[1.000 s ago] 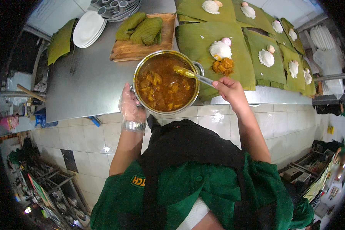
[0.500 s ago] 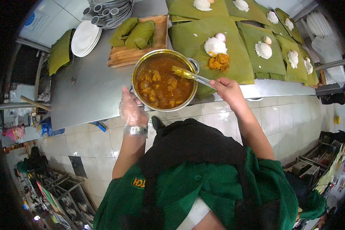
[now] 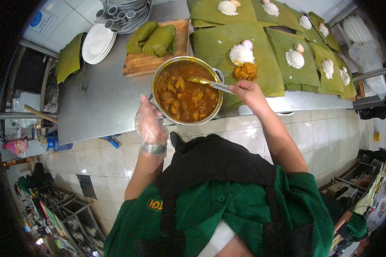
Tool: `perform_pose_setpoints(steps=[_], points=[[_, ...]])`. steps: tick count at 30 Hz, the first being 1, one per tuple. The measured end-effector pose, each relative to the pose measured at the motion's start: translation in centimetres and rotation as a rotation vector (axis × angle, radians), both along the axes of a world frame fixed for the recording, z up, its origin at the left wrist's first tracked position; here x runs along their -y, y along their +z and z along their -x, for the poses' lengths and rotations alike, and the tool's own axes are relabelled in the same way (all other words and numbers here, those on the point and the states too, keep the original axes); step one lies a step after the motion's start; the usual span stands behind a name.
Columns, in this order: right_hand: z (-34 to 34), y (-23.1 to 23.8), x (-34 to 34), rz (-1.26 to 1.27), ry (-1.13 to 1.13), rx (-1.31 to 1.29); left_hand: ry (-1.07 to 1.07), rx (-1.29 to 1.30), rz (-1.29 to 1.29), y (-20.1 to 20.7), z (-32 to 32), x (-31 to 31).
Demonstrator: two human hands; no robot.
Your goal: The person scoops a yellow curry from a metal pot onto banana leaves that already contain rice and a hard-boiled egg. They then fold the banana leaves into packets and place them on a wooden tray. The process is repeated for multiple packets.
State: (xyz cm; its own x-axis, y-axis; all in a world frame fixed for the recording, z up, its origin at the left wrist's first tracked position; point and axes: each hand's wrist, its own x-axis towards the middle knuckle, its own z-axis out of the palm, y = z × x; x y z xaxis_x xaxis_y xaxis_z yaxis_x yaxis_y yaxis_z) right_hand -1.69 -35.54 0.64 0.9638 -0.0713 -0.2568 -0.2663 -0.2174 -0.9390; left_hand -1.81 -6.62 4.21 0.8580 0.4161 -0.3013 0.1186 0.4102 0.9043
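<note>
A metal pot (image 3: 157,70) of chunky reddish-brown stew (image 3: 186,103) is at the near edge of the steel table. My left hand (image 3: 152,124), in a clear plastic glove, is closed round the pot's left handle, mostly hidden by the fingers. In my bare right hand (image 3: 248,95) is the handle of a metal serving spoon (image 3: 218,85); its sauce-coated end rests in the stew. Right of the pot, a banana leaf (image 3: 210,40) bears a mound of rice (image 3: 241,55), a peeled egg (image 3: 247,44) and a portion of stewed pieces (image 3: 245,72).
More banana leaves (image 3: 294,75) with rice and egg cover the table's right side. Behind the pot, a wooden tray (image 3: 133,64) holds folded leaf parcels (image 3: 158,40). White plates (image 3: 96,43) and stacked grey dishes (image 3: 133,17) stand at the back left, over the steel table (image 3: 98,98).
The pot has shifted slightly right in view. My right hand has moved a little left with the spoon, whose end sits further left in the stew.
</note>
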Motion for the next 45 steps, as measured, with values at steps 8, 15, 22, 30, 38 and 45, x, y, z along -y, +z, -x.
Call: perform_pose_setpoints(steps=[8, 15, 22, 30, 38, 45], points=[[0.9, -0.4, 0.5, -0.475, -0.057, -0.001, -0.008, -0.081, -0.033, -0.7, -0.7, -0.8], [1.6, 4.8, 4.7, -0.433, -0.088, 0.117, -0.041, -0.092, -0.034, -1.2, -0.9, -1.6], [3.2, 7.5, 10.3, 0.167, -0.259, 0.102, -0.032, -0.086, 0.020, -2.1, -1.2, -2.1], [3.4, 9.4, 10.0, 0.658, -0.320, 0.104, -0.055, -0.080, -0.006, -1.7, -1.3, -2.0], [1.4, 5.6, 2.4, 0.097, -0.014, 0.067, -0.082, -0.097, -0.008, -0.5, -1.2, -1.6], [-1.0, 1.3, -1.1, 0.246, 0.026, 0.098, -0.140, -0.030, -0.132, -1.0, -0.9, -1.7]])
